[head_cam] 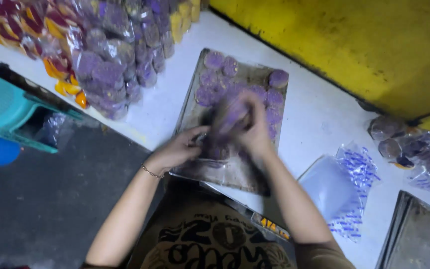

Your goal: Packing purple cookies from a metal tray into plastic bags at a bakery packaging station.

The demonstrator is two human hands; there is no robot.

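Note:
A metal baking tray [194, 112] lies on the white table and carries several round purple cookies [214, 61]. My left hand [180, 148] holds a clear plastic bag [214, 152] with purple cookies in it at the tray's near edge. Above the bag, my right hand [252, 127] grips a few purple cookies; it is blurred with motion. Both hands touch over the tray's middle.
A heap of bagged purple cookies [113, 55] and orange-and-red packs [21, 25] lies at the far left. A stack of empty clear bags [342, 187] lies to the right, with a filled bag [406, 149] beyond it and another metal tray [416, 236] at the near right. A yellow wall [354, 40] borders the table. A teal stool [6, 107] stands on the floor.

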